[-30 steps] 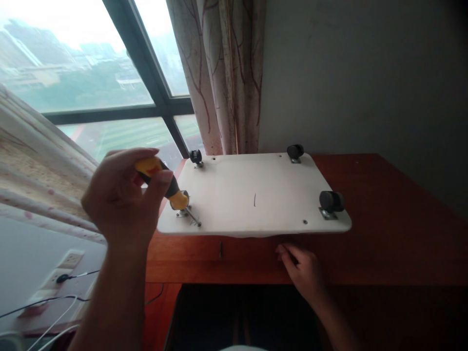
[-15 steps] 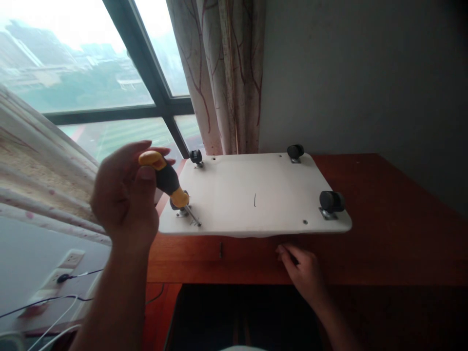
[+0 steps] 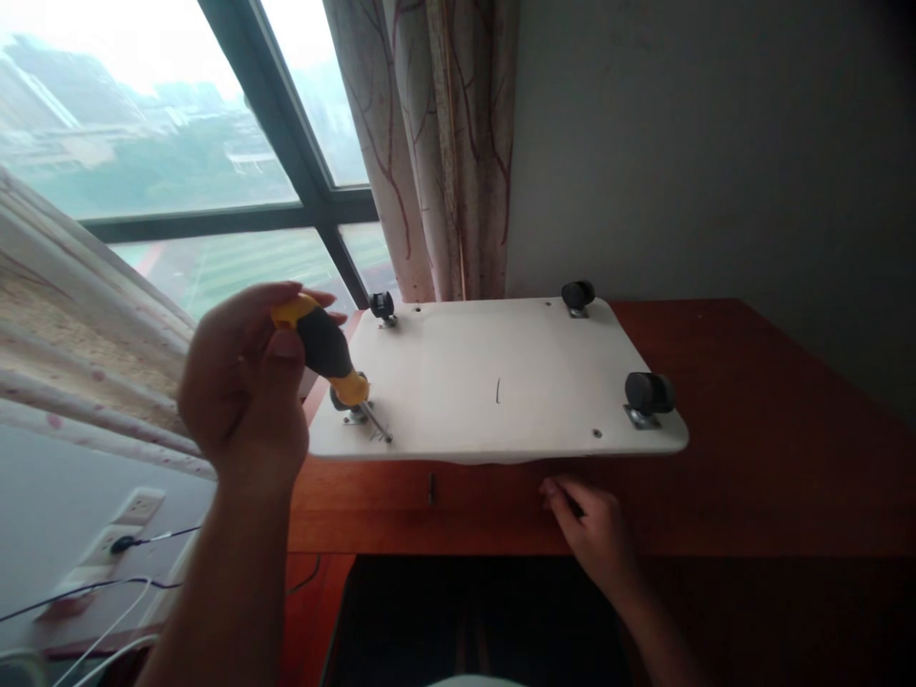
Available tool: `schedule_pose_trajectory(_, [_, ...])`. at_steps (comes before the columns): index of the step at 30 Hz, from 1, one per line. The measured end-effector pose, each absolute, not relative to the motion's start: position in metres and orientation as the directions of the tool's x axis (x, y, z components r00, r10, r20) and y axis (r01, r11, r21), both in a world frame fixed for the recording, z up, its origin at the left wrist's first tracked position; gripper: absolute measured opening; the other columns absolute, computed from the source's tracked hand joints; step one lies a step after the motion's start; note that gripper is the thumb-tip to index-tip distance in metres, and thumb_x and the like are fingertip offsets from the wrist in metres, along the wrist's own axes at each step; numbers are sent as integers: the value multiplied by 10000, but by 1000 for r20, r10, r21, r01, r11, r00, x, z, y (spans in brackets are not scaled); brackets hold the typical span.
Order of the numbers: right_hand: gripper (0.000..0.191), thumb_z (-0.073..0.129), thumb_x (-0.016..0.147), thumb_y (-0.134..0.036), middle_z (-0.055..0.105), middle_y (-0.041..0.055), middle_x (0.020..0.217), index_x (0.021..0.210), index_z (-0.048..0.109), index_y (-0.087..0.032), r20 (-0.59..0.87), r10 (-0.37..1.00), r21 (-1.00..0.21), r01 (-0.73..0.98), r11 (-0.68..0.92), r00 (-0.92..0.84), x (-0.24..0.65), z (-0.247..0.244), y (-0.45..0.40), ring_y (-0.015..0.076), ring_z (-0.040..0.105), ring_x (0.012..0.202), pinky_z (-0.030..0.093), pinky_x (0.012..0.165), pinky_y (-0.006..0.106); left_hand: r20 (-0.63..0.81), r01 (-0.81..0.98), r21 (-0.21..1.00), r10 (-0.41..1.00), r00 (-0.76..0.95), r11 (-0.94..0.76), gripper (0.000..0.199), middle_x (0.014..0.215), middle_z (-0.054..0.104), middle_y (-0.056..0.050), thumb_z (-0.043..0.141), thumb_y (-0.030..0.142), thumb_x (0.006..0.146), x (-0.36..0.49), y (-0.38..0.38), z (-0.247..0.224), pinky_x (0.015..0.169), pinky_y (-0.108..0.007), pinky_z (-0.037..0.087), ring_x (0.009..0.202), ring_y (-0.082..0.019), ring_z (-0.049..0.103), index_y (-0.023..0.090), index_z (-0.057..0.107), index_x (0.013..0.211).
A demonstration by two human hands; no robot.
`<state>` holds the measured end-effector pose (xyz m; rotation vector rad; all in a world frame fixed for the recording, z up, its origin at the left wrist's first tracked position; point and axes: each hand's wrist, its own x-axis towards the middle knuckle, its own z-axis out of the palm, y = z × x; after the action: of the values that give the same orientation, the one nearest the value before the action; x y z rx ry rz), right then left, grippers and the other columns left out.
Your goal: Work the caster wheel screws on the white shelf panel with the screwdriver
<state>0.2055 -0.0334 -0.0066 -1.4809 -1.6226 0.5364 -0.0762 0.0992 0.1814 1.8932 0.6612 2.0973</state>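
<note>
My left hand (image 3: 247,377) is closed around the yellow and black handle of a screwdriver (image 3: 325,343). The tool slants down to the right, its metal tip at the front left of a white board (image 3: 447,367), beside the near left caster (image 3: 343,393). Fine marks lie around the tip; whether it sits in a screw hole I cannot tell. My right hand (image 3: 591,530) rests on the desk just in front of the board, fingers curled; what they hold, if anything, is hidden. Between the hands a small dark metal piece, like a bolt (image 3: 431,489), lies on the desk.
Other black casters stand at the far left (image 3: 383,307), far right (image 3: 577,296) and near right (image 3: 649,393) corners. The board lies on a reddish-brown desk (image 3: 759,429). A window and curtain (image 3: 444,143) are behind; cables run from a wall socket (image 3: 107,553) at lower left.
The screwdriver's handle has turned slightly in my left hand, now showing more of its black side. My right hand has stayed where it was.
</note>
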Motion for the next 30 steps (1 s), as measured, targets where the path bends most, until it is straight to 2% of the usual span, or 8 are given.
schedule_pose_trajectory(3, [327, 509, 1008, -342, 727, 25, 717, 776, 694, -205, 307, 949, -782, 586, 211, 67, 206, -7, -33, 169, 701, 647, 485, 630, 253, 898, 116, 437, 425, -115, -892, 380, 983, 740, -65, 839, 303, 802, -81, 103, 182, 705, -287, 604, 822, -169, 711, 198, 733, 1151])
schedule_pose_trajectory(7, [334, 502, 1014, -351, 728, 30, 722, 784, 696, -205, 290, 955, -789, 581, 199, 66, 207, -7, -34, 173, 702, 659, 486, 636, 256, 904, 210, 424, 400, -148, -881, 526, 956, 725, -1, 918, 55, 573, -87, 102, 185, 646, -179, 553, 777, -93, 664, 224, 771, 1049])
schedule_pose_trajectory(11, [350, 494, 1018, -366, 735, 40, 735, 785, 701, -205, 271, 960, -795, 578, 184, 66, 207, -8, -34, 179, 706, 676, 492, 641, 258, 849, 212, 526, 493, -191, -823, 481, 942, 769, -8, 862, 25, 646, -82, 94, 187, 684, -227, 622, 795, -122, 725, 201, 767, 1083])
schedule_pose_trajectory(14, [352, 495, 1015, -370, 736, 40, 733, 784, 704, -205, 272, 960, -791, 584, 183, 67, 207, -8, -34, 180, 706, 672, 496, 644, 261, 836, 94, 544, 528, -151, -834, 430, 980, 778, -40, 860, 122, 734, -79, 90, 188, 815, -348, 671, 917, -189, 753, 185, 747, 1144])
schedule_pose_trajectory(17, [348, 494, 1013, -369, 738, 40, 739, 791, 705, -205, 285, 956, -784, 590, 190, 71, 206, -8, -33, 182, 709, 675, 498, 647, 263, 812, -33, 582, 583, -30, -812, 382, 1047, 772, -66, 837, 236, 809, -83, 89, 187, 867, -434, 674, 915, -222, 761, 193, 740, 1175])
schedule_pose_trajectory(22, [358, 496, 1016, -366, 731, 35, 723, 770, 698, -202, 287, 956, -786, 586, 199, 60, 206, -5, -33, 174, 708, 661, 499, 630, 256, 820, -79, 571, 573, -4, -817, 309, 1035, 759, -56, 808, 269, 842, -91, 95, 185, 775, -382, 678, 835, -199, 756, 218, 739, 1139])
schedule_pose_trajectory(26, [318, 517, 1013, -342, 721, 19, 710, 804, 711, -202, 325, 941, -803, 554, 218, 100, 207, -2, -36, 152, 698, 646, 513, 618, 231, 910, 118, 410, 397, -117, -905, 447, 958, 750, -24, 931, 196, 649, -91, 97, 185, 703, -259, 639, 834, -148, 720, 206, 764, 1064])
schedule_pose_trajectory(30, [200, 534, 1001, -273, 703, -9, 730, 1022, 723, -212, 437, 888, -789, 534, 303, 142, 209, 4, -43, 118, 658, 604, 527, 618, 209, 904, 336, 428, 399, -153, -839, 559, 933, 761, 10, 891, 37, 574, -88, 87, 190, 672, -254, 642, 789, -131, 720, 233, 773, 1084])
